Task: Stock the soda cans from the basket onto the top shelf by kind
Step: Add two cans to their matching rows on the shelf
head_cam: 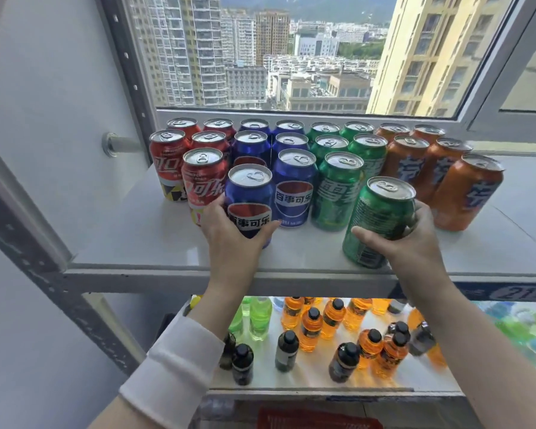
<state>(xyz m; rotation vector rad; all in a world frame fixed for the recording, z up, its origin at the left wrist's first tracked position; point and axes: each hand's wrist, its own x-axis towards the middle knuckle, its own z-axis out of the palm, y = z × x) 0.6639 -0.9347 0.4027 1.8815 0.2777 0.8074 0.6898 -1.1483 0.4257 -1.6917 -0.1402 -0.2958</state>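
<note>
- On the top shelf (155, 243), the cans stand sorted by colour from left to right: red cans (203, 178), blue cans (294, 184), green cans (338, 190), orange cans (464, 193).
- Your left hand (229, 233) is wrapped around a blue can (248, 193), upright at the front of the blue group, just beside the front red can.
- Your right hand (409, 239) grips a green can (381, 218), tilted slightly, near the shelf's front edge. It sits in front of the gap between the green and orange groups.
- Step in hand, as judged: seating one can of each kind at the front of its own column.
- Next move for the left: confirm that the blue can stands flat, then open the fingers and withdraw without brushing the red can.
- Next move for the right: set the green can upright and slide it back, in line with the green column and clear of the orange cans.
- The basket is not in view; the number of cans remaining cannot be told.
- The lower shelf (384, 382) holds bottles (310, 332); these take no part in the task.
</note>
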